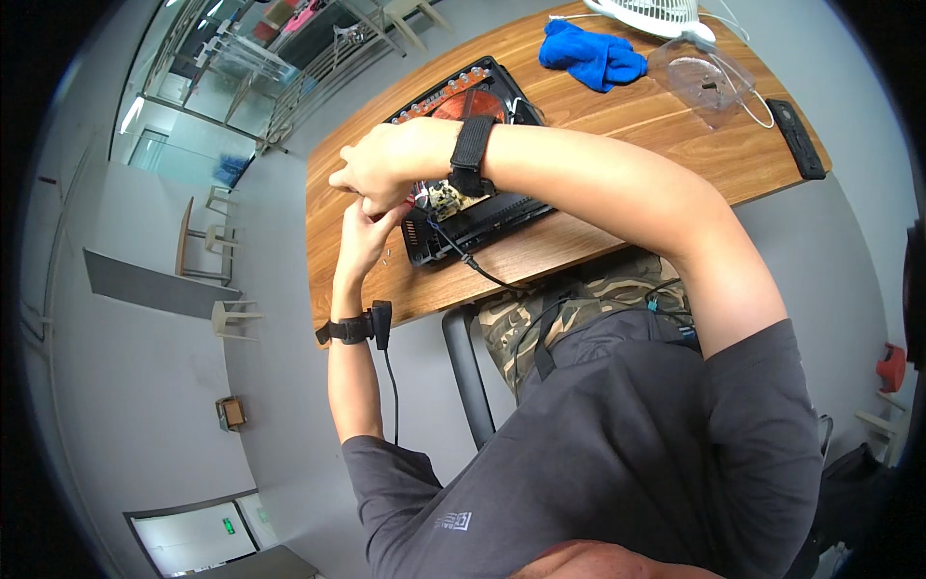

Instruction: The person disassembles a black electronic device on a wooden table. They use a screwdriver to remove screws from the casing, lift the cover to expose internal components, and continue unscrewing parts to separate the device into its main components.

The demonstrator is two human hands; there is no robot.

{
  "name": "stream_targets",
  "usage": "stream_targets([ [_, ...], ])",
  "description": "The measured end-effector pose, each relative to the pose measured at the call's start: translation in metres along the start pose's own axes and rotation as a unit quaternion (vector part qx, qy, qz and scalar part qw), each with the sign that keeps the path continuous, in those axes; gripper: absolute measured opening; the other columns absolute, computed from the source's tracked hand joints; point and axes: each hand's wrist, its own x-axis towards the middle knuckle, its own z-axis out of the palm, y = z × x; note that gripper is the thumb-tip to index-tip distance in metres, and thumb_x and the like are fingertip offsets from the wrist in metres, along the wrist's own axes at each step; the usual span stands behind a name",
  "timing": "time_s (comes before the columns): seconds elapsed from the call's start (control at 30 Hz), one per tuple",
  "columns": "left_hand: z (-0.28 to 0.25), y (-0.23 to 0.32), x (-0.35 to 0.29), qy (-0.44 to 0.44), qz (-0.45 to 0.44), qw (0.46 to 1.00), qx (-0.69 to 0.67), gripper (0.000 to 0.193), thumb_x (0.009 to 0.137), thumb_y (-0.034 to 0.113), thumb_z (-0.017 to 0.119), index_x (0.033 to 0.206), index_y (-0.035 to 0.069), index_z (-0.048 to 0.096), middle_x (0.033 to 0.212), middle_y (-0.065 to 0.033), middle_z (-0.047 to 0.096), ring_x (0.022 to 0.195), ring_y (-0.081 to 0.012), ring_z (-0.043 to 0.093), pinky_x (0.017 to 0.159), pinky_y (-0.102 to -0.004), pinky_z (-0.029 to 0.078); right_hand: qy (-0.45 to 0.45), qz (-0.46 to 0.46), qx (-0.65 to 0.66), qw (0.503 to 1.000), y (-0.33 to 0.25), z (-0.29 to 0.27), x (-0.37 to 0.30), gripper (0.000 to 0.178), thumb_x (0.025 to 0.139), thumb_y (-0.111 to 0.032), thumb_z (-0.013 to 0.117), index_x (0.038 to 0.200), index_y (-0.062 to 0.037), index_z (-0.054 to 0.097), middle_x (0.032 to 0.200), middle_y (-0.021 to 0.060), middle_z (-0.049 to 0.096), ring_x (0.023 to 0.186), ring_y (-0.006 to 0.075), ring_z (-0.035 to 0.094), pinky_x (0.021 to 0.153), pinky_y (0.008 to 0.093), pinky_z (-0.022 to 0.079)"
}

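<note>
Dark grey T-shirt (598, 454) fabric fills the foreground. From the left, the left hand (365, 236), its wrist strapped with a black band (352, 329), reaches up to the left corner of an opened induction cooker (482, 232). Its thumb and fingers draw close together there, but whether this grip has hold of anything I cannot tell. Just above, the right hand (381, 164) curls with fingers partly bent; its grip is largely hidden, so its contents cannot be told either. The cooker lies on the wooden worktop (617, 121), circuit board (449, 201) and coppery coil (479, 104) exposed. Farther right come a crumpled blue cloth (590, 56), a white fan (661, 13), a clear plastic tray (696, 87) and a long black case (796, 140).
</note>
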Motion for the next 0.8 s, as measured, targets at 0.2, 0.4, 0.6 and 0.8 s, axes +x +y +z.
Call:
stream_targets([
  [0.2,0.011,0.002,0.007,0.058,0.019,0.997,0.048,0.023,0.081,0.01,0.083,0.096,-0.001,0.07,0.081,-0.0021,0.07,0.074,-0.0088,0.062,0.069,-0.0263,0.05,0.031,0.012,-0.108,0.994,-0.01,-0.013,-0.004,0.044,0.089,-0.05,0.067,0.102,-0.009,0.077,0.096,0.0107,0.076,0.095,0.0273,0.073,0.08,0.0404,0.056],
  [0.4,0.013,0.015,0.006,0.023,0.01,0.997,0.068,0.027,0.084,0.014,0.08,0.104,-0.001,0.069,0.09,-0.0046,0.072,0.082,-0.0107,0.064,0.073,-0.0293,0.052,0.024,-0.018,-0.03,0.999,-0.004,-0.009,-0.009,0.038,0.084,-0.039,0.069,0.095,-0.0034,0.074,0.083,0.0159,0.074,0.08,0.0326,0.072,0.071,0.0414,0.057],
  [0.6,0.001,0.009,0.002,-0.003,-0.001,0.999,0.032,0.026,0.083,0.014,0.08,0.102,-0.002,0.071,0.092,-0.0056,0.073,0.085,-0.0127,0.067,0.076,-0.0312,0.053,-0.001,0.009,-0.05,0.999,-0.004,-0.011,-0.004,0.036,0.081,-0.036,0.071,0.101,-0.0051,0.074,0.09,0.0158,0.075,0.086,0.0323,0.073,0.074,0.0421,0.057],
  [0.8,0.015,0.014,0.009,0.066,0.003,0.986,0.156,0.028,0.084,0.019,0.08,0.098,-0.004,0.072,0.089,-0.0107,0.075,0.082,-0.0147,0.068,0.075,-0.0302,0.052,0.055,0.003,-0.079,0.995,-0.005,-0.009,-0.006,0.029,0.077,-0.03,0.074,0.095,-0.0083,0.078,0.092,0.0124,0.076,0.09,0.0295,0.073,0.078,0.0415,0.056],
])
